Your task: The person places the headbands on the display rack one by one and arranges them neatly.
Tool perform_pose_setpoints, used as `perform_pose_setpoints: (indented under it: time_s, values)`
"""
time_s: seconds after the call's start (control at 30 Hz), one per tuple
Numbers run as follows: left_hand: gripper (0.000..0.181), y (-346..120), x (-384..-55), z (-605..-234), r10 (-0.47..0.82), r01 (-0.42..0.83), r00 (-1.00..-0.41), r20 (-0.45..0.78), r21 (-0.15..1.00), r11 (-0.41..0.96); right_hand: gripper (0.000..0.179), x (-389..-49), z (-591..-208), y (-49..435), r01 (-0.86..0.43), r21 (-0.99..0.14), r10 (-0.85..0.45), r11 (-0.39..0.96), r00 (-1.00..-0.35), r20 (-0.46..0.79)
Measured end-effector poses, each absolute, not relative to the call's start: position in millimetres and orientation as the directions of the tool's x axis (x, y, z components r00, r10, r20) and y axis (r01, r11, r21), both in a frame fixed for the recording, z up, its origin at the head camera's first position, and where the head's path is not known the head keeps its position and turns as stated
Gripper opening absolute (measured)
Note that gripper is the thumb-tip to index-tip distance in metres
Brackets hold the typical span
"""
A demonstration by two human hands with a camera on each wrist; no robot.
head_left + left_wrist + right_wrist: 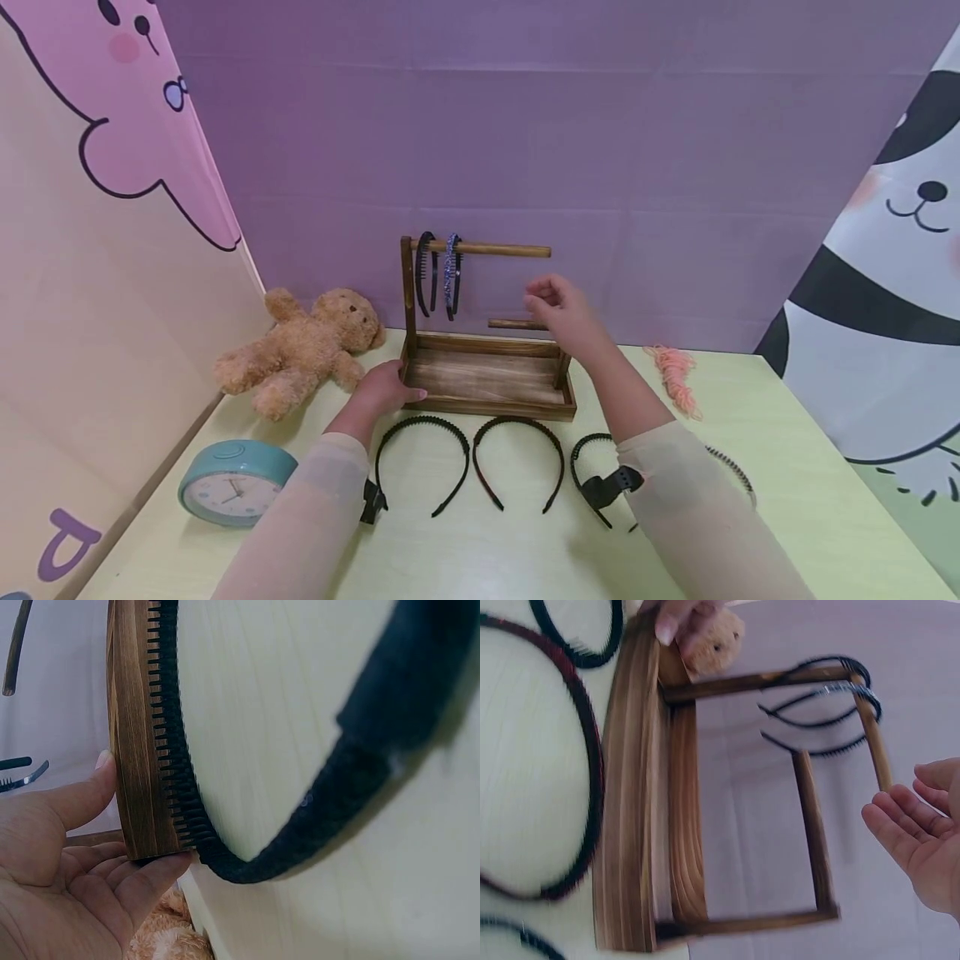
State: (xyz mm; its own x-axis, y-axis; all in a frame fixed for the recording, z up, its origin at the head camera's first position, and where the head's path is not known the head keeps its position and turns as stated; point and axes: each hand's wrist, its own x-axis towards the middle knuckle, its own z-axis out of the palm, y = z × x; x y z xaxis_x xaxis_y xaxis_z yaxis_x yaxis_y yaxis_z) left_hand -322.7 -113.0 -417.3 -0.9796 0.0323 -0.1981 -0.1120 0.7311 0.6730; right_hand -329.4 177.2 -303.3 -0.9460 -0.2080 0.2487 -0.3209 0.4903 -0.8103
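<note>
A wooden headband stand (487, 407) with a tray base and two rods stands at the back of the table. My left hand (382, 389) grips its left front corner, thumb on one side of the wood and fingers on the other in the left wrist view. A black headband (422, 279) and a blue glittery headband (449, 279) hang on the upper rod (502, 249), toward its left end. My right hand (570, 317) is raised at the stand's right, holding nothing, its fingers loosely bent. In the right wrist view its fingertips are close to the rod's free end (883, 776).
Several dark headbands lie in a row before the stand, including a braided one (425, 419) and a plainer one (519, 420). A teddy bear (307, 350) and a teal clock (238, 483) are at left. A pink yarn bundle (675, 375) lies at right.
</note>
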Motion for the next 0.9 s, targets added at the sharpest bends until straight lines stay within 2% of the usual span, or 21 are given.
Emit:
perform_pose_setpoints:
  time_s: [0.17, 0.6, 0.9]
  values:
    - [0.083, -113.0, -322.1, -417.9, 0.040, -0.104, -0.980, -0.195, 0.673, 0.732, 0.037, -321.0, -302.2, 212.7, -0.320, -0.803, -0.181, 0.503, -0.947, 0.264]
    - [0.082, -112.2, -317.2, -412.7, 0.052, -0.097, -0.980, -0.193, 0.684, 0.723, 0.049, -277.5, -297.3, 300.5, -0.226, -0.649, -0.091, 0.726, -0.968, 0.235]
    - [0.083, -112.8, -318.5, -414.4, 0.049, -0.105, -0.979, -0.200, 0.687, 0.719, 0.048, -250.1, -311.7, 345.8, -0.177, -0.583, -0.063, 0.793, -0.976, 0.210]
